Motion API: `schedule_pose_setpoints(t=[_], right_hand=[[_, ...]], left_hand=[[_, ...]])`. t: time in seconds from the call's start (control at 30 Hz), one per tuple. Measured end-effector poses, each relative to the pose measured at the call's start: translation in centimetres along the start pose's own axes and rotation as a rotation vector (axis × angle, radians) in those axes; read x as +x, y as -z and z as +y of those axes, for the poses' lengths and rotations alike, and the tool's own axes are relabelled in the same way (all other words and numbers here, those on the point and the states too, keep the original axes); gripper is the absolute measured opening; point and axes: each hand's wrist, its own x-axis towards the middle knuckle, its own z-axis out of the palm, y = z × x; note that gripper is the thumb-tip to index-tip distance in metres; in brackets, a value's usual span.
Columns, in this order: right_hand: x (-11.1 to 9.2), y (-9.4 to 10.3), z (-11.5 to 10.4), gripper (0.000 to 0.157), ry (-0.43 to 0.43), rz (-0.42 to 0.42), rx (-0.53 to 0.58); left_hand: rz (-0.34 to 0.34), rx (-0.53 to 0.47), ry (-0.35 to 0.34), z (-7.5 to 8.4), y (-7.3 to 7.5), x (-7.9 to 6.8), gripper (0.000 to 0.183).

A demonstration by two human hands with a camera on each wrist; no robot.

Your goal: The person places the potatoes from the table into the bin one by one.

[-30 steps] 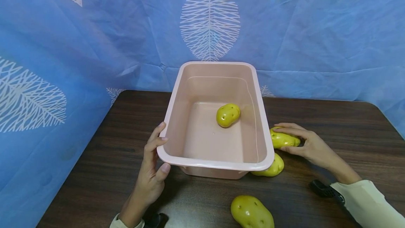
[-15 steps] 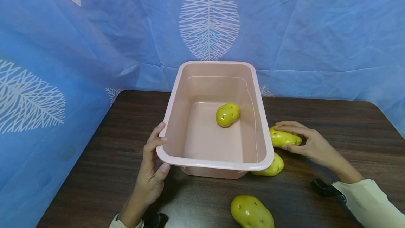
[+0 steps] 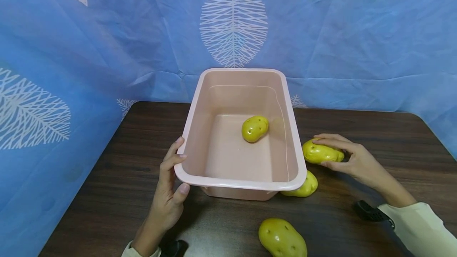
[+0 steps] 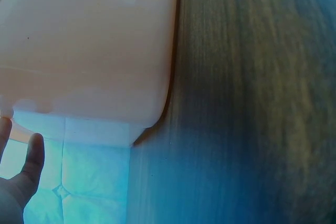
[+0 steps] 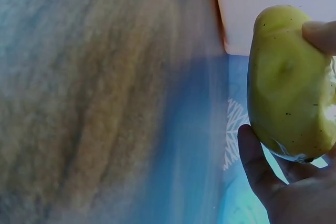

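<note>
Two loose potatoes (image 3: 282, 238) lie on the table (image 3: 378, 130), one partly hidden by the pink bin (image 3: 242, 183); a third potato (image 3: 255, 129) sits inside. The right hand (image 3: 353, 157) grips a yellow potato (image 3: 321, 154) beside the bin; the left hand (image 3: 168, 199) holds the rim.

Before you, the tub (image 3: 242, 184) stands on the table (image 3: 378, 134), one potato (image 3: 255, 129) inside. Right of it, a second potato (image 3: 320, 153) is in your right hand (image 3: 351, 157), behind a third (image 3: 309, 185); a fourth (image 3: 283, 237) lies nearest you.
</note>
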Motion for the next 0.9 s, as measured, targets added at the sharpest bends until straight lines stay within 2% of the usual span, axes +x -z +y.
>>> schedule_pose_setpoints(t=[0.23,0.67,0.9], right_hand=[[0.1,0.3,-0.4,0.055,0.021,0.015,-0.018],[0.1,0.8,-1.3,0.055,-0.003,0.038,-0.017],[0.2,1.2,-1.6,0.056,0.021,0.042,-0.006]], left_hand=[[0.000,0.009,0.004,0.0,0.0,0.0,0.048],[-0.003,0.010,-0.004,-0.1,0.0,0.0,0.048],[-0.003,0.011,-0.003,-0.1,0.0,0.0,0.048]])
